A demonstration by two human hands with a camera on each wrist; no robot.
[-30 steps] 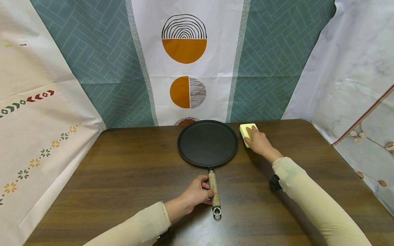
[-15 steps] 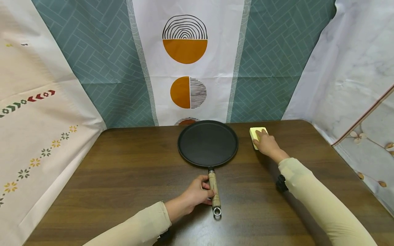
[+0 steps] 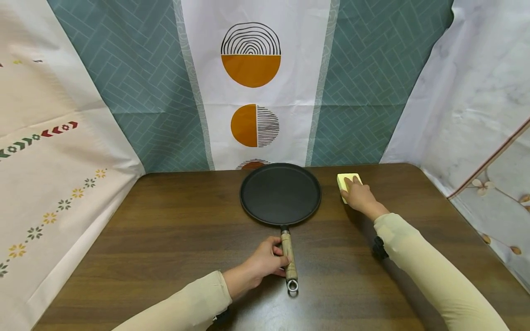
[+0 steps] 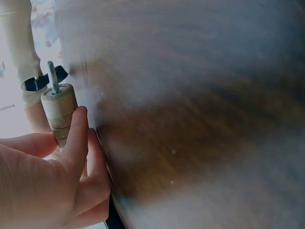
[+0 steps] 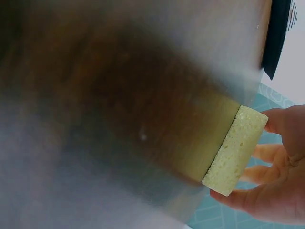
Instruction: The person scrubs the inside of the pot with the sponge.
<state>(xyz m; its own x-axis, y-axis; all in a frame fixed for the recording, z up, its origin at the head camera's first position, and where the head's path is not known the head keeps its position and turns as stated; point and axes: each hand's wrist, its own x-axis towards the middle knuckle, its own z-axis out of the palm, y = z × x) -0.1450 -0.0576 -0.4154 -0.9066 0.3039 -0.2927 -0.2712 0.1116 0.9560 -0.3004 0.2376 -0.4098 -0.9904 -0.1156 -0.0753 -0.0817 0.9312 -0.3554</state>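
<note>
A flat black round pan (image 3: 280,193) lies on the table in the head view, its wooden handle (image 3: 291,270) pointing toward me. My left hand (image 3: 265,259) holds that handle from the left side. The left wrist view shows the thumb and fingers around the wooden handle (image 4: 59,107), whose end carries a metal ring. To the right of the pan and apart from it, my right hand (image 3: 361,197) grips a pale yellow sponge (image 3: 342,182). In the right wrist view the sponge (image 5: 236,150) rests on the table, with thumb and fingers at its opposite ends.
The brown wooden table (image 3: 174,239) ends at the back against a patterned cloth (image 3: 157,138). Pale cloths hang at the left (image 3: 74,220) and right (image 3: 468,101). The pan's far rim lies at the table's back edge.
My right hand has moved the sponge to the right, away from the pan, then nearly stopped. The left hand and the pan have stayed in place.
</note>
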